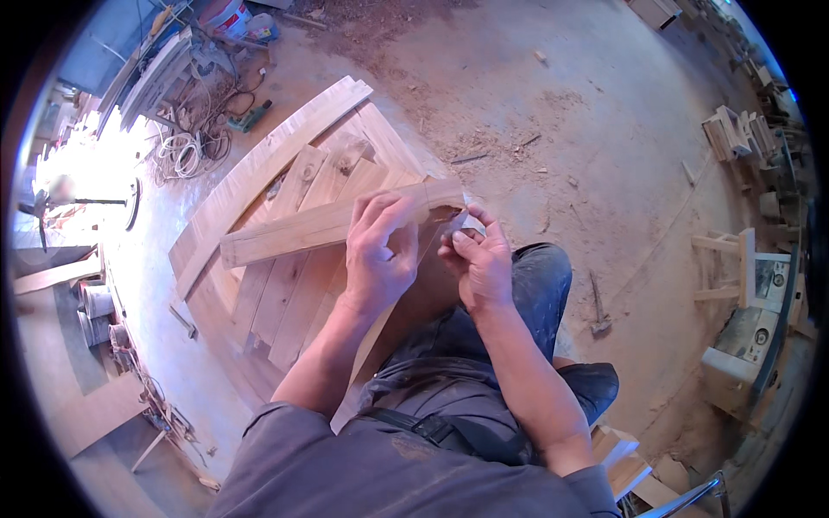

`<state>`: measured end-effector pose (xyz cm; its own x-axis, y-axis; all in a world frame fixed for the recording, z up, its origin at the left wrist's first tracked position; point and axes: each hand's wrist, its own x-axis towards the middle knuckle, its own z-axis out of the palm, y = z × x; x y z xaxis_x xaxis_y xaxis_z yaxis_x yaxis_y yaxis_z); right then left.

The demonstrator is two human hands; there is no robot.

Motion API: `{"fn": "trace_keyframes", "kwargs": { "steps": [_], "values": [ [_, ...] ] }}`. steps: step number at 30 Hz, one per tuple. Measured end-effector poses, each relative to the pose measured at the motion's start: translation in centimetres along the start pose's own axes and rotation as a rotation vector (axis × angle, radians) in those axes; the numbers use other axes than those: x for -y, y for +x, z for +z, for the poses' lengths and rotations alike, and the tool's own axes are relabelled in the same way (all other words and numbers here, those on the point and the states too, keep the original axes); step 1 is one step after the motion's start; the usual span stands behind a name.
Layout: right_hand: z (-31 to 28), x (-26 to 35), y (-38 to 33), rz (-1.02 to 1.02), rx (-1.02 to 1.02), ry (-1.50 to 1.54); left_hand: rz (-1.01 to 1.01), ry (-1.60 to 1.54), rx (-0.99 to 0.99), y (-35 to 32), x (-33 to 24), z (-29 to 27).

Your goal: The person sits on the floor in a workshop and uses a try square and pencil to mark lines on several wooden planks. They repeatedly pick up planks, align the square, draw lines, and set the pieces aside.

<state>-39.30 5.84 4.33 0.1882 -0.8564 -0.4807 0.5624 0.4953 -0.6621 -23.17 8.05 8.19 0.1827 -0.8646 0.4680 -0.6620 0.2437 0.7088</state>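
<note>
"Across the planks (pixel 281 298) — what's there?"
"A board (pixel 289 238); left hand (pixel 377 259) touching it, grip unclear."
"Right hand (pixel 480 266)?"
"Apart, curled by the board's end — can't tell if holding anything."

We count two hands, one left (pixel 380 263) and one right (pixel 482 268), with one loose board (pixel 294 237) over one wooden panel (pixel 250 168). On the floor (pixel 639 207) we find one green power tool (pixel 250 116) beyond the panel's upper-left edge, one hammer (pixel 598 304) towards the floor's right edge, one bucket (pixel 226 17) near its upper-left corner, and, along the right edge, one pale box (pixel 744 354) with two round fittings (pixel 762 336).
</note>
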Motion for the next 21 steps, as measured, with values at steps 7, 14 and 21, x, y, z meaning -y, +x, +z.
{"fn": "trace_keyframes", "kwargs": {
  "steps": [7,14,21],
  "values": [
    [3.1,-1.4,-0.1,-0.198,-0.134,-0.196,0.041,0.124,0.314,1.0,2.3,-0.8],
    [2.8,-2.3,-0.2,-0.302,-0.150,-0.190,0.067,0.146,0.410,1.5,2.6,-1.0],
    [1.8,-2.9,1.7,-0.323,-0.215,-0.251,0.063,0.197,0.322,1.1,2.8,0.1]
  ]
}}
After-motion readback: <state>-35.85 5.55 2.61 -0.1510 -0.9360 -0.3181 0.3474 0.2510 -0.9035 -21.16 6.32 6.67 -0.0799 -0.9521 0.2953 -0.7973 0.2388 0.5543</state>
